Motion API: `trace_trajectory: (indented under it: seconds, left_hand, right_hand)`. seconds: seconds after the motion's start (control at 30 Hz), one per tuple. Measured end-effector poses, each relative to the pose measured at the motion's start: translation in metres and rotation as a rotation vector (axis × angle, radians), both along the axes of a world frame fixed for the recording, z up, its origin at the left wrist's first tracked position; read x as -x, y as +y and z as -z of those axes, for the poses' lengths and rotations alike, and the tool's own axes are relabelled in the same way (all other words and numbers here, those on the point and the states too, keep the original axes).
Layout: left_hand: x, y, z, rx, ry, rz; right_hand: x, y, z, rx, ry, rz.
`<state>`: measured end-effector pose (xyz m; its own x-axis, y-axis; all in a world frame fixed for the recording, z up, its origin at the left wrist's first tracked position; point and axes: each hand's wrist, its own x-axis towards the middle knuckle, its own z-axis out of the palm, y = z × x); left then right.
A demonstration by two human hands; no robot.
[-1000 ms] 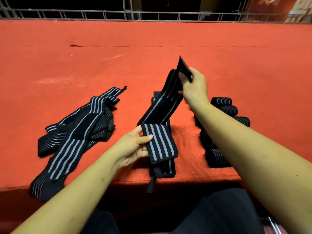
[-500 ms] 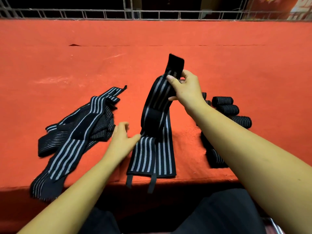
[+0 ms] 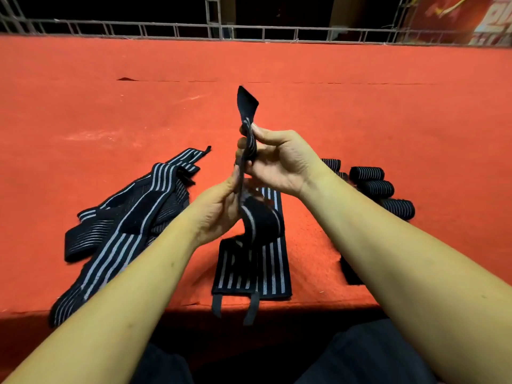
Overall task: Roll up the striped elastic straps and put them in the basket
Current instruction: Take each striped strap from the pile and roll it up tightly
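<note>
A black strap with grey stripes stands upright, seen edge-on, above the red surface. My right hand pinches it near its top, and its black end flap sticks up above my fingers. My left hand grips the same strap lower down, where it bends into a loop. Beneath both hands more striped strap lies flat at the near edge, with two thin loops hanging over it. A loose pile of unrolled straps lies to the left. Several rolled straps lie to the right, partly behind my right forearm. No basket shows.
The red felt-covered surface stretches far ahead and to both sides. A metal truss rail runs along its far edge. The near edge drops off just before my dark-trousered lap.
My left hand has risen from the table and taken hold of the strap below my right hand. The strap has twisted edge-on and now stands more upright.
</note>
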<state>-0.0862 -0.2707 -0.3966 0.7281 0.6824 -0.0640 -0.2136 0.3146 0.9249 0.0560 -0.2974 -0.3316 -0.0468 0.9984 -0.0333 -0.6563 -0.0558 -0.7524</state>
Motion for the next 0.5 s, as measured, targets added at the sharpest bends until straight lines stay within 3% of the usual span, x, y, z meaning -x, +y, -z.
trace_trajectory:
  seconds: [0.07,0.2,0.37,0.43,0.5]
  left_hand:
    - [-0.002,0.001,-0.001,-0.006,-0.056,-0.100]
    - [0.003,0.007,-0.001,-0.242,0.028,-0.269]
    - [0.018,0.022,-0.002,-0.735,0.415,-0.415]
    - [0.024,0.027,-0.006,-0.645,0.429,-0.350]
    - [0.030,0.029,-0.005,-0.408,0.430,-0.130]
  right_hand:
    - [0.002,0.000,0.000,0.022,-0.036,0.053]
    - [-0.002,0.004,0.008,0.102,-0.218,0.100]
    - [-0.008,0.018,0.023,0.145,-0.540,0.140]
    - [-0.007,0.018,0.026,0.125,-0.719,0.180]
    - [-0.008,0.022,0.028,0.099,-0.883,0.258]
